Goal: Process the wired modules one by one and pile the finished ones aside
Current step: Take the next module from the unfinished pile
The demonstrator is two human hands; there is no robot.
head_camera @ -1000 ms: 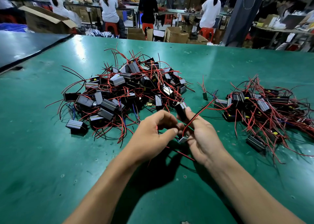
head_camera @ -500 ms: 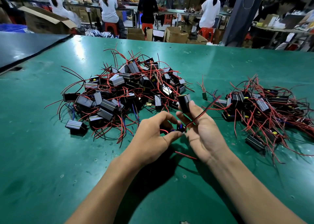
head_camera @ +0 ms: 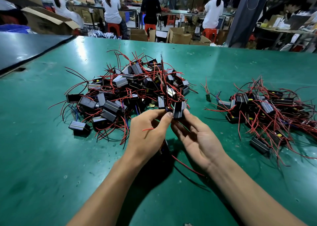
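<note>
- The module [head_camera: 179, 110] is lifted off the desk [head_camera: 51, 157], just at the near right edge of the big heap [head_camera: 127, 92]. The right hand [head_camera: 199, 136] holds it with the palm turned up, thumb and fingertips narrow around its lower part.
- The left hand [head_camera: 149, 129] pinches a small dark piece [head_camera: 169, 109] at the side of the module. What this piece is, I cannot tell; it is small and partly covered.
- The right hand grips only with the fingertips. If the left hand pushes or pulls too hard, the module can twist free and drop into the heap, where it is lost among the unprocessed ones.
- Loose leads from the heap stand up directly behind the module. One of them can hook on it, so carrying it away would drag neighbours out of the heap.
- A red wire [head_camera: 187, 167] hangs below the hands and runs over the desk on the near side of the heap. A forearm can trap it, and then lifting the module tugs the lead sharply.
- The leads look thin, so a hard pull at the pinch may strain the joint where they enter the housing.
- The second pile [head_camera: 267, 109], which I judge to be the finished one, lies well to the right of the heap. A careless toss can stop between them, near the small green board [head_camera: 208, 97], where nobody knows which group it belongs to.
</note>
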